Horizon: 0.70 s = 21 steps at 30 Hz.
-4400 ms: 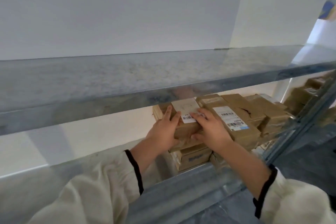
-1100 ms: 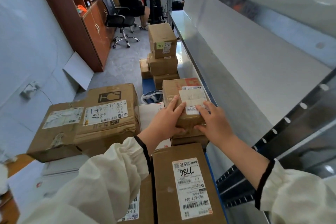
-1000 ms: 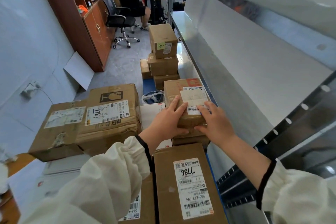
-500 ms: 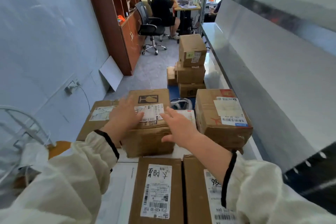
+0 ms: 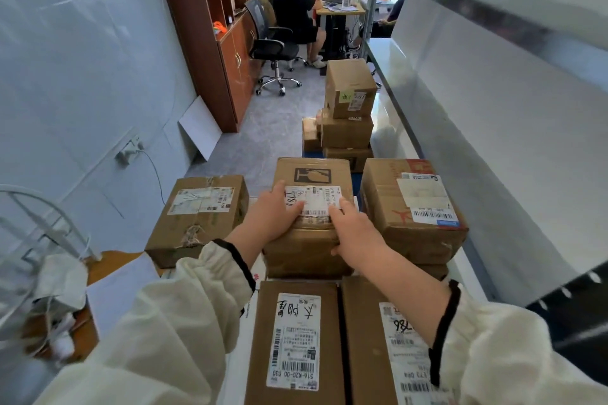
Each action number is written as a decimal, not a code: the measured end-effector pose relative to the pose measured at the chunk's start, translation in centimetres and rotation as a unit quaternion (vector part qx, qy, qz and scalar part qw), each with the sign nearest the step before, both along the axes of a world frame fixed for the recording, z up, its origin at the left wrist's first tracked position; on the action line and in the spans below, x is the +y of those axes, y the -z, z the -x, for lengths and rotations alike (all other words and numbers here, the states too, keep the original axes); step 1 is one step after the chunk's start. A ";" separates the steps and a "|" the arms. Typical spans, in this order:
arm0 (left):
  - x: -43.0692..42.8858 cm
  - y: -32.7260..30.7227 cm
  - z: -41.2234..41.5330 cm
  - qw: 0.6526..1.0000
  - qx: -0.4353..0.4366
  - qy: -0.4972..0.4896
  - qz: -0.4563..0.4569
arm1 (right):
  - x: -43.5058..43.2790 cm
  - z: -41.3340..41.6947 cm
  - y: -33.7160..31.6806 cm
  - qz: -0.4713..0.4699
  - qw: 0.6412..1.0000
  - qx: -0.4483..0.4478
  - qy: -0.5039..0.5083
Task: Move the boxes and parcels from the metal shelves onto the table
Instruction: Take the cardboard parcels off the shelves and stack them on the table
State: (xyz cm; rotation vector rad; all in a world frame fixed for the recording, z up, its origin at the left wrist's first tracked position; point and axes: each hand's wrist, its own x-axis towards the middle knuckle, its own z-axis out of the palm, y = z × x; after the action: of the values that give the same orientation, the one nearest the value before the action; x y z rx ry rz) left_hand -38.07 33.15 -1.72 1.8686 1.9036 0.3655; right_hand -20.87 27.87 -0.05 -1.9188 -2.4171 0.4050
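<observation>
A brown box with a glass symbol (image 5: 312,171) and a white label sits in the middle of the table's pile. My left hand (image 5: 273,217) and my right hand (image 5: 357,232) both grip its top and near edge, fingers over the label. To its right a taped box with a white label (image 5: 411,207) lies on another box. A third box (image 5: 200,214) sits to the left. Two flat boxes (image 5: 296,339) lie nearest me. The metal shelves (image 5: 477,128) run along the right, their boards bare here.
Further on, a stack of boxes (image 5: 348,92) stands in the aisle. A person sits on an office chair (image 5: 273,46) at a desk. A brown cabinet (image 5: 227,43) lines the left wall. A wire rack (image 5: 39,223) is at my left.
I carried the labelled box from the shelf and set it on the right-hand pile. My hands let go of it and moved left onto the glass-symbol box.
</observation>
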 end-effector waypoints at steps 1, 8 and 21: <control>0.0 0.1 -0.5 1.000 -0.005 0.002 0.003 | -0.1 -0.3 -0.1 -0.010 1.000 -0.015 0.004; 0.1 0.4 -1.6 1.000 -0.005 0.009 0.005 | -0.3 -0.3 -0.1 -0.021 0.993 -0.114 0.011; -3.5 -1.6 14.1 0.984 0.169 -0.043 0.021 | 0.9 11.6 -1.8 -0.040 0.979 -0.096 -0.177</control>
State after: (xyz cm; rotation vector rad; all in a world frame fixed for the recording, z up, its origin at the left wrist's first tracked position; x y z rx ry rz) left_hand -52.19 29.67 -0.16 1.9222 2.1972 0.0327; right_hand -32.43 28.74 1.76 -1.5578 -2.8587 0.1290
